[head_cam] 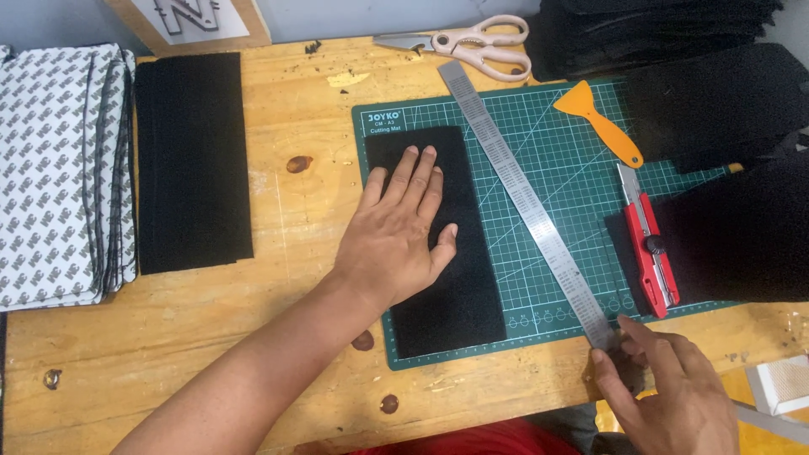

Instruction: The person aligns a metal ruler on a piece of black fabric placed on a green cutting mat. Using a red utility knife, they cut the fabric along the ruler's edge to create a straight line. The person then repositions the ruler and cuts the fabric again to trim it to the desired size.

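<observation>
Our left hand [396, 236] flat, fingers apart, pressing black felt strip [438, 240] on green cutting mat [556, 143]. Our right hand [666, 392] fingers pinching steel ruler [527, 202] end. Red knife [650, 244] untouched; we judge cutting not begun. Finished-looking strips [192, 160] on desk [295, 118].

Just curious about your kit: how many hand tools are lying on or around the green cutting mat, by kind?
Scissors: 1
Steel ruler: 1
Orange scraper: 1
Red utility knife: 1
Total: 4
</observation>
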